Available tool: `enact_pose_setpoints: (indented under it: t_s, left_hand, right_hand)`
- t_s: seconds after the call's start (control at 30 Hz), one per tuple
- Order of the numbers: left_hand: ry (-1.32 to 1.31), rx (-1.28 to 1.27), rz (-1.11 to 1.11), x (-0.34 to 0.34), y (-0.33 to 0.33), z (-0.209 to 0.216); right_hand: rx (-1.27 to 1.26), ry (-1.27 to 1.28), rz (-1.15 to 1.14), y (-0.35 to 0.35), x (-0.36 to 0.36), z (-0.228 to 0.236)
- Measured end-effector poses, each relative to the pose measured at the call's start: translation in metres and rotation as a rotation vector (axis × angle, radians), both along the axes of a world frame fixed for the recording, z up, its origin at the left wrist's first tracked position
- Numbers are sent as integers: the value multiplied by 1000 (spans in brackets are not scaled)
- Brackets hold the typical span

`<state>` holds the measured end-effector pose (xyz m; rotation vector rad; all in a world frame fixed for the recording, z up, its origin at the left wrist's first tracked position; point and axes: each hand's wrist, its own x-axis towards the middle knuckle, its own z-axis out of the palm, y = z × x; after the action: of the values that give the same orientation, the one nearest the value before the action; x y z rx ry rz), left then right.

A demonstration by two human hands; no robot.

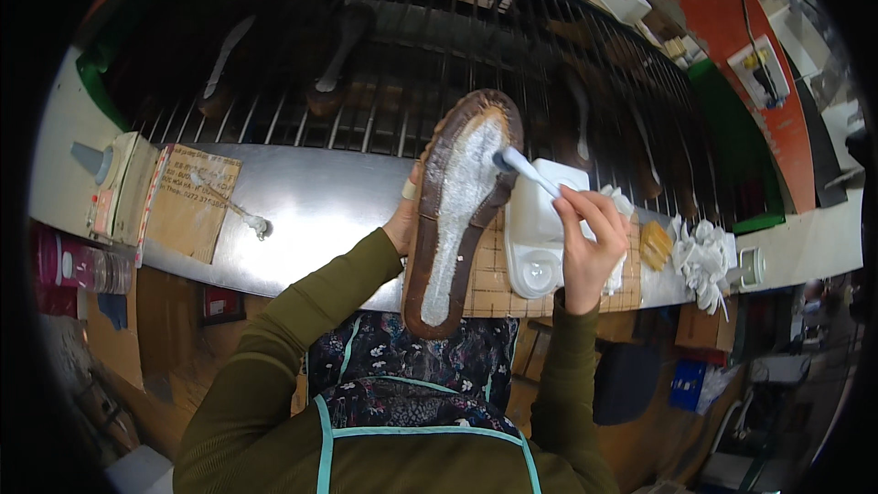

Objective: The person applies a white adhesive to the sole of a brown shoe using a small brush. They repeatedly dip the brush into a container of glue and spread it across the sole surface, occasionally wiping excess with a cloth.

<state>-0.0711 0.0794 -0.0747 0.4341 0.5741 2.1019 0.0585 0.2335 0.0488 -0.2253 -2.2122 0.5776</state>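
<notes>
My left hand (400, 220) is wrapped round the left side of a brown leather shoe (457, 201), its fingers partly hidden behind it. The shoe's underside faces up, with its toe pointing away from me. A whitish, wet-looking coating covers the middle of the underside from toe to heel. Between the thumb and fingers of my right hand (593, 242) is a small brush (530, 170) with a pale handle. Its dark bristle head meets the right edge of the shoe's forefoot. Beneath the brush stands a white plastic container (541, 210) with a round well at its near end.
Beyond the metal bench (302, 201) runs a rack of metal bars (402, 119) carrying several more shoes. On the left, another brush (247, 213) lies across a cardboard piece (178, 220). A yellow sponge-like block (655, 245) and crumpled white gloves (704, 256) sit at right.
</notes>
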Motion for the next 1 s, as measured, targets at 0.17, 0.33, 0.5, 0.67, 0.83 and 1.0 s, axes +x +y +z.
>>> enact_pose_setpoints:
  t_s: [0.17,0.33,0.5,0.67,0.83,1.0]
  left_hand:
    - [-77,-83,-6,0,-5,-10]
    - [-103,-103,-31,2,-6,-22]
    - [-25,-159,-7,8,-11,-4]
    - [-97,-157,8,5,-10,-6]
    - [-114,-149,12,3,-8,-5]
    - [-69,-165,39,6,-4,4]
  right_hand:
    - [57,64,-90,8,-47,-11]
    - [442,70,-157,-5,-18,-26]
    - [455,-54,-37,-45,57,-48]
    - [365,-121,14,-75,116,-67]
    - [185,-127,39,-84,111,-65]
    - [189,-21,-131,-46,26,-53]
